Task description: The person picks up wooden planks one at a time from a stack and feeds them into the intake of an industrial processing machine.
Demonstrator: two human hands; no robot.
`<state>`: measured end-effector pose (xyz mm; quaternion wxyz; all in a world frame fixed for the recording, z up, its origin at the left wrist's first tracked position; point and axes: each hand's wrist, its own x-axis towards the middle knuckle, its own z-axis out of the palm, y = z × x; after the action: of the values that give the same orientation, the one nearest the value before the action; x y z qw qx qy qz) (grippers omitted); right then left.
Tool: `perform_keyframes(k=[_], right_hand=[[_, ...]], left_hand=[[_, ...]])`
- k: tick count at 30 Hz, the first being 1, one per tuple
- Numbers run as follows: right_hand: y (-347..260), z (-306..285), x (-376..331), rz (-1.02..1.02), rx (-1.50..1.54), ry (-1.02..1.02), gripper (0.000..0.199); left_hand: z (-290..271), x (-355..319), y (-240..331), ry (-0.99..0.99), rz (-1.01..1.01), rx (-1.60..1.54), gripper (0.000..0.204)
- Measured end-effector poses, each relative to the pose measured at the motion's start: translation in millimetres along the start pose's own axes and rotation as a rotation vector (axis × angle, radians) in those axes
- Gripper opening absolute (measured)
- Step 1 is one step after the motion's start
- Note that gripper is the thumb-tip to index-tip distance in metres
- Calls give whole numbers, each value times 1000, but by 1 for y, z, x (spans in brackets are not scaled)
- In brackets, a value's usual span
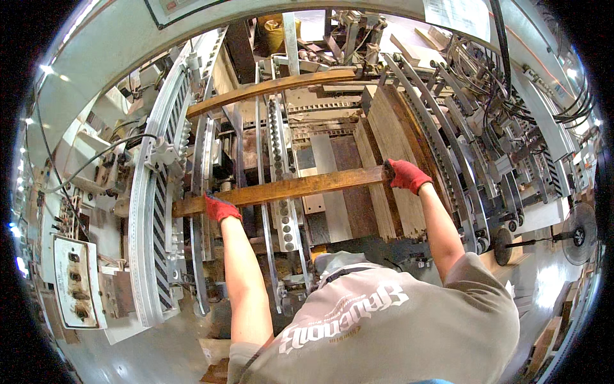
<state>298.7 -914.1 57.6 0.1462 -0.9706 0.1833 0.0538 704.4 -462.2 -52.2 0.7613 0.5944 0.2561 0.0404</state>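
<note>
Below us lies a machine bed of pale metal rails [150, 211] on a grey shop floor. Our left hand [220, 208] and right hand [407, 175], red-gloved, each clamp an end of a rough brown wooden plank [288, 188] held crosswise over the rails. A second plank [272, 86] rests farther off; stacked boards [384, 160] stand at right.

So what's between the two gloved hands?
In the head view, only the long wooden board spans from the left hand to the right hand; each grips one end.
</note>
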Motion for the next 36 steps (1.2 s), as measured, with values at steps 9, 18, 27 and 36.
perform_keyframes(k=[9,18,27,36], right_hand=[[17,16,4,90,335,14,59],[-62,-5,3,-22,-473,143,88],[-49,11,25,-146,-125,183,70],[-95,-14,0,193,-66,-17,70]], left_hand=[[-3,5,0,-18,-7,-53,49],[1,8,7,-79,-7,-105,55],[-19,8,14,-75,-193,-89,58],[30,5,-26,374,22,-44,74]])
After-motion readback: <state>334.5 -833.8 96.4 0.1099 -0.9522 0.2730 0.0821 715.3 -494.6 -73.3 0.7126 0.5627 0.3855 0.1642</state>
